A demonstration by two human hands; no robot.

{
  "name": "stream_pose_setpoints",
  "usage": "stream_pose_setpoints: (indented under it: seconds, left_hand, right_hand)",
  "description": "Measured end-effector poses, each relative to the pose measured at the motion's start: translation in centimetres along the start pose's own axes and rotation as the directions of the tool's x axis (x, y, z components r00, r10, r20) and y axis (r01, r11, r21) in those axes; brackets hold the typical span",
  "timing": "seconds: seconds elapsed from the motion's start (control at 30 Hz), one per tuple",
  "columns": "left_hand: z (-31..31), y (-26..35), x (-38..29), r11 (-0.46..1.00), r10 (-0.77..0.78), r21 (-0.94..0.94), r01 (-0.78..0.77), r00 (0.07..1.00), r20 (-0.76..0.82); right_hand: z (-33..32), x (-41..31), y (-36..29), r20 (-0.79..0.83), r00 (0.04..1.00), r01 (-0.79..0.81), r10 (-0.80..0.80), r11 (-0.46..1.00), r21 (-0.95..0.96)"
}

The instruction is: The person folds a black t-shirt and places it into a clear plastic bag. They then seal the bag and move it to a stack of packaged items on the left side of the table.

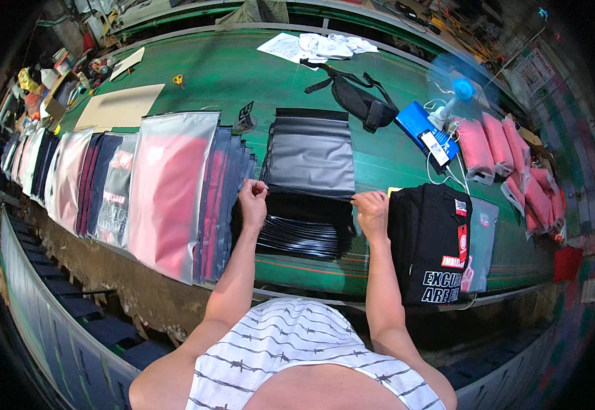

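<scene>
A stack of black plastic garment bags [310, 156] lies before me. My left hand [254, 204] pinches the left corner of the top bag's near edge between thumb and fingers. At the right corner of that same edge, my right hand [371, 211] grips it too. Below the edge is a dark band, then the layered glossy ends [300, 238] of the bags beneath. Close to my right forearm lies a pile of folded black T-shirts [415, 225] with red hang tags and white printing. Left of my left hand, bagged garments [166, 189] overlap in a long row, a pink one frontmost.
On the green table [210, 61] are a black waist bag [361, 97], a blue box [415, 125] with a phone [434, 146] and white cables, a spinning blue fan [462, 89], pink bagged bundles [474, 146], yellow scissors [178, 80] and cardboard [123, 106].
</scene>
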State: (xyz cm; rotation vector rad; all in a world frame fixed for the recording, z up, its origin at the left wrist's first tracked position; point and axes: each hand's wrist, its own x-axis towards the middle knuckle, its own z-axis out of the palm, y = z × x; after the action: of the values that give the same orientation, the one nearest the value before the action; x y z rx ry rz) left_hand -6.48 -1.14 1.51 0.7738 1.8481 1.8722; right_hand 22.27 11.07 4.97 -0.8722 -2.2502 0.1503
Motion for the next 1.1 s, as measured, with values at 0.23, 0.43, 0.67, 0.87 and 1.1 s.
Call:
stream_pose_setpoints:
  seconds: [0.23, 0.43, 0.67, 0.87, 1.1]
  left_hand:
    - [-0.1, -1.6, 0.6, 0.998, 0.030, 0.046, -0.032, 0.999, 0.040]
    - [-0.2, -0.9, 0.7, 0.992, -0.091, -0.074, 0.101, 0.987, 0.130]
    - [-0.3, 0.1, 1.5, 0.971, -0.160, -0.158, 0.179, 0.979, 0.126]
    - [-0.2, 0.0, 1.4, 0.962, -0.192, -0.166, 0.217, 0.969, 0.157]
    - [-0.3, -0.8, 1.4, 0.955, -0.193, -0.193, 0.227, 0.965, 0.177]
  right_hand:
    - [-0.3, -1.0, 0.5, -0.036, 0.996, -0.080, 0.078, 0.996, -0.038]
    - [2.0, -1.3, -6.8, -0.149, 0.987, 0.068, -0.060, 0.996, 0.051]
    - [7.3, -2.1, -11.0, 0.293, 0.947, 0.011, -0.131, 0.926, 0.378]
    - [8.2, -2.1, -9.9, 0.402, 0.913, -0.100, -0.070, 0.917, 0.386]
    - [8.2, -2.1, -8.2, 0.412, 0.907, -0.096, -0.088, 0.909, 0.405]
